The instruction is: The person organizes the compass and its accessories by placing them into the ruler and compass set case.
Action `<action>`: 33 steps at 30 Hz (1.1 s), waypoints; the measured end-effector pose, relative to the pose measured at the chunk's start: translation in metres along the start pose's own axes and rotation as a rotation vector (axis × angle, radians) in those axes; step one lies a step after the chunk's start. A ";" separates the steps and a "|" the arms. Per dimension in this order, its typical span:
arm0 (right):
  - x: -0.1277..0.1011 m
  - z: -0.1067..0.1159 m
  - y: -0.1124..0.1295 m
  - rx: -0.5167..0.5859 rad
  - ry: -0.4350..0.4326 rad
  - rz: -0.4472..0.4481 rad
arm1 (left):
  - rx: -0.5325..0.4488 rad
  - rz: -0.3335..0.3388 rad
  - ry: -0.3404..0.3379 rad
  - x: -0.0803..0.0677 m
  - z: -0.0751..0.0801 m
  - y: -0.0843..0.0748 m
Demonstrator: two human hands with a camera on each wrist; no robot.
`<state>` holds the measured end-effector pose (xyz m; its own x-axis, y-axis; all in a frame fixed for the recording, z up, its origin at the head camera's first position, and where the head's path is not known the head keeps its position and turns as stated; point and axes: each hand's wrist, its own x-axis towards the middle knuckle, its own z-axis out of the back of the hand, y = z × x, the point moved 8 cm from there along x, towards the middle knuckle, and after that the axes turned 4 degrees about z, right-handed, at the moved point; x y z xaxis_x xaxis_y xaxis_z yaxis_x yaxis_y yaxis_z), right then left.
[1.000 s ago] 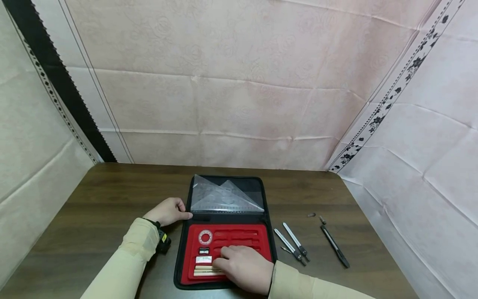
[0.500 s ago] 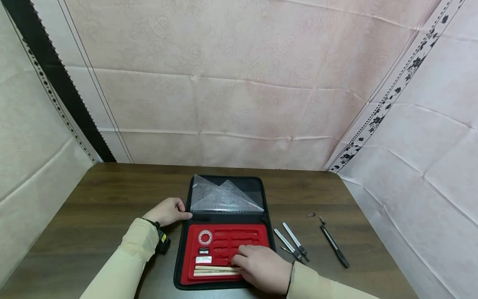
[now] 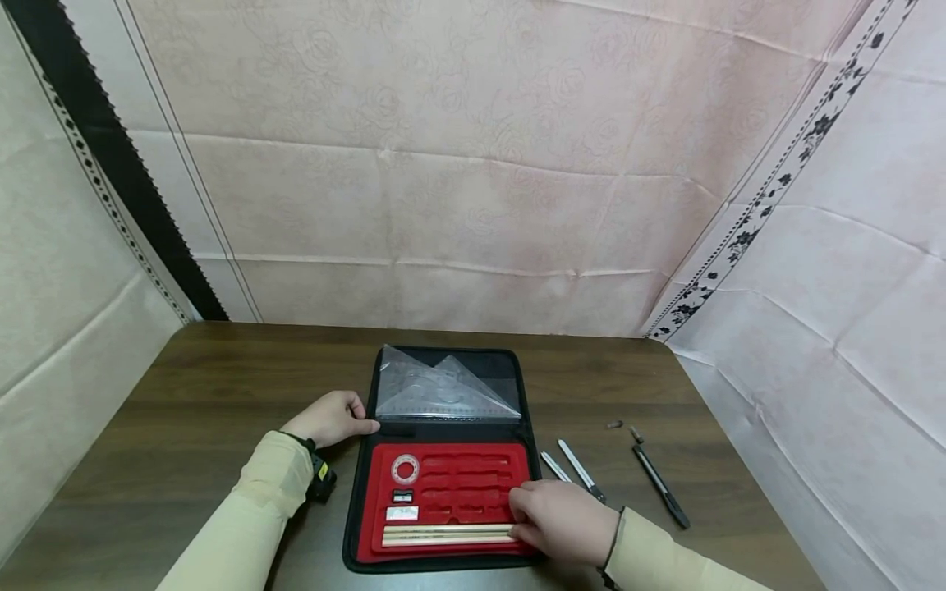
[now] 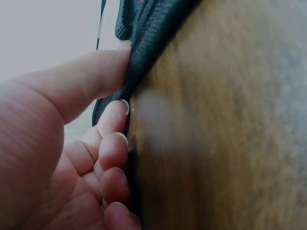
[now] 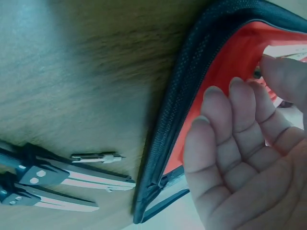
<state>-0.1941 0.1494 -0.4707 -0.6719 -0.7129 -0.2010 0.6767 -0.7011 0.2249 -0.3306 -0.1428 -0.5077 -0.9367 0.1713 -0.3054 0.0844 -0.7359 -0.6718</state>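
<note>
Open black zip case [image 3: 443,460] lies flat on the brown table [image 3: 185,394]. Lid half is away from me with clear set squares [image 3: 443,392] tucked in it; the red tray [image 3: 458,484] is nearest me.

My left hand [image 3: 330,417] is at the case's left edge near the hinge. In the left wrist view the thumb lies on top of the black fabric rim [image 4: 144,52] and the curled fingers [image 4: 112,148] sit against it from below: pinching the edge.

My right hand [image 3: 565,521] is over the tray's right end, fingers only loosely bent, fingertips at the end of the two pale pencils [image 3: 443,533] in the front slot. Nothing gripped that I can see.

In the tray: round protractor [image 3: 405,469], small black sharpener [image 3: 402,496], white eraser [image 3: 401,513].

On the table right of the case: two compasses [image 5: 62,179], a small loose metal pin [image 5: 96,156] just beside them, a black pen [image 3: 661,486] further right.
</note>
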 end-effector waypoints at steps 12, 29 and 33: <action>-0.001 -0.001 -0.006 0.120 -0.019 0.029 | -0.004 0.004 -0.004 0.000 -0.001 0.001; 0.009 -0.004 -0.008 0.173 0.005 -0.085 | 0.000 0.002 0.002 0.003 -0.002 0.002; 0.012 -0.005 -0.009 0.169 0.016 -0.099 | 0.004 0.005 -0.006 0.001 -0.001 0.001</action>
<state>-0.2067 0.1468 -0.4797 -0.7272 -0.6413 -0.2448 0.5460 -0.7566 0.3598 -0.3315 -0.1426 -0.5090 -0.9385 0.1633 -0.3044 0.0878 -0.7394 -0.6675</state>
